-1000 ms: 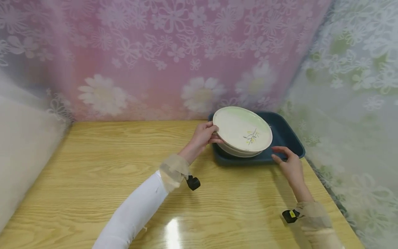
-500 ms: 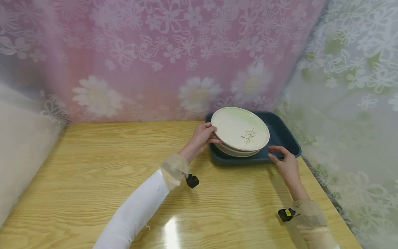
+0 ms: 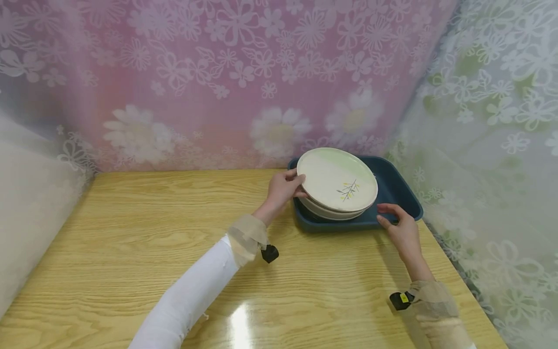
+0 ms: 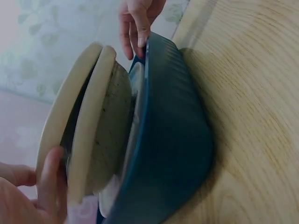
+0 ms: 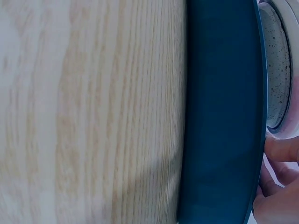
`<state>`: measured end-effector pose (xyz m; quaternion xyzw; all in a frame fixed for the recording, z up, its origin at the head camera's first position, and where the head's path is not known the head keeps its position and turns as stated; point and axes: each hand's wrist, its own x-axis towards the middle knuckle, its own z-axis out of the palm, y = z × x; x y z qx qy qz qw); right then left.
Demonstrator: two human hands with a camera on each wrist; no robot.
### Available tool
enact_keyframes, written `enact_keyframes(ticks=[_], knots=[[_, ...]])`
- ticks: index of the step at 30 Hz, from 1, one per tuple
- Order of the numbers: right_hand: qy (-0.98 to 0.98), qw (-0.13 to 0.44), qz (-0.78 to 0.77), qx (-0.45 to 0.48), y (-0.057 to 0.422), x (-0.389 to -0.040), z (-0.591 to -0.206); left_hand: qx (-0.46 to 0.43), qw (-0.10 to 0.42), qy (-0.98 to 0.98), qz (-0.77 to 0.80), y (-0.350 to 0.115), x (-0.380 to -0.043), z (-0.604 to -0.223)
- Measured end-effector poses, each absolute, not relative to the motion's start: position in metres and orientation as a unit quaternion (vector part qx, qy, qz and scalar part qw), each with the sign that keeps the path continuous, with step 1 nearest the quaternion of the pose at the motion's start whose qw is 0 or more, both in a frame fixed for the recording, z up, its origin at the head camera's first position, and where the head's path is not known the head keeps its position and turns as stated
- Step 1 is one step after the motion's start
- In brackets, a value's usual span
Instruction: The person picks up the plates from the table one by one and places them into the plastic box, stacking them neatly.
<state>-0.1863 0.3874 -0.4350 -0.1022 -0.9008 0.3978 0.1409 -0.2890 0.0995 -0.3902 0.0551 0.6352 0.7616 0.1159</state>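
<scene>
In the head view, my left hand [image 3: 283, 188] pinches the left rim of a cream plate [image 3: 331, 169] with a yellow-and-grey twig design. The plate is tilted and sits over a second dish [image 3: 324, 211]. In the left wrist view, thumb and fingers are on either side of the upper plate [image 4: 63, 112], with a dark gap above the speckled lower dish [image 4: 107, 135]. Another pale rim [image 4: 136, 88] shows below in the blue tray [image 4: 168, 126]. My right hand [image 3: 403, 230] is at the tray's front-right rim, thumb and index finger spread apart, clear of the dishes.
The blue tray stands at the back right of the wooden table [image 3: 174, 218], near its right edge. A pink floral curtain [image 3: 218, 97] hangs behind, a pale green one [image 3: 488, 145] to the right. Both wrists carry small black cameras.
The head view has shifted slightly. My left hand and the upper plate have risen a little in the last half second. My right hand stays at the tray rim.
</scene>
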Motion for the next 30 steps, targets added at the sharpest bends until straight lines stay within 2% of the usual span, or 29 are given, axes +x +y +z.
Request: enact_keyframes(ticks=[6, 23, 30], knots=[[-0.899, 0.140, 0.402, -0.106, 0.386, -0.187, -0.434, 0.047, 0.064, 0.696, 0.713, 0.102, -0.288, -0.383], [-0.897, 0.147, 0.404, -0.105, 0.385, -0.188, -0.437, 0.034, 0.119, 0.689, 0.715, 0.099, -0.296, -0.396], [-0.901, 0.149, 0.394, -0.106, 0.387, -0.189, -0.435, 0.057, 0.105, 0.700, 0.704, 0.096, -0.293, -0.398]])
